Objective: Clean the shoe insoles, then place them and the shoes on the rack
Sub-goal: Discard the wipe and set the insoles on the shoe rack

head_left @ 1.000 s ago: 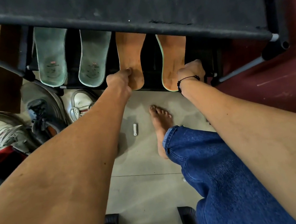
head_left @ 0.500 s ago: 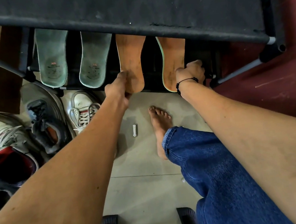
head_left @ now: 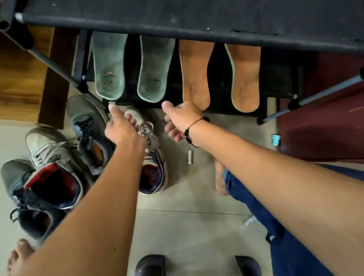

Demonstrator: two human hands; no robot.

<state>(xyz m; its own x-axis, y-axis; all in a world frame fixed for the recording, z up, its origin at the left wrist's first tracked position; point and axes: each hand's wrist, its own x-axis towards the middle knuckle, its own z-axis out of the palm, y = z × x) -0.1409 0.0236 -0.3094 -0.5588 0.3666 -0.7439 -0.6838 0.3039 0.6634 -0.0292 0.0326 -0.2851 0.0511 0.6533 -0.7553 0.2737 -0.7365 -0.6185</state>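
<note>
Four insoles (head_left: 195, 74) are laid on the rack (head_left: 203, 4); both grips, left hand (head_left: 120, 128) and right hand (head_left: 182, 114), are loosely curled, holding nothing. The near shoes (head_left: 153, 156) should be lifted by the heel.

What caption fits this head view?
Four insoles on the rack; both hands, left and right, hover near, shoes wait.

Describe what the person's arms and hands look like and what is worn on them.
Both forearms are bare, with no sleeves or gloves in view. The left hand wears nothing. The right hand has a thin black cord bracelet round its wrist, with dark beads on the underside. No rings or watch show.
</note>
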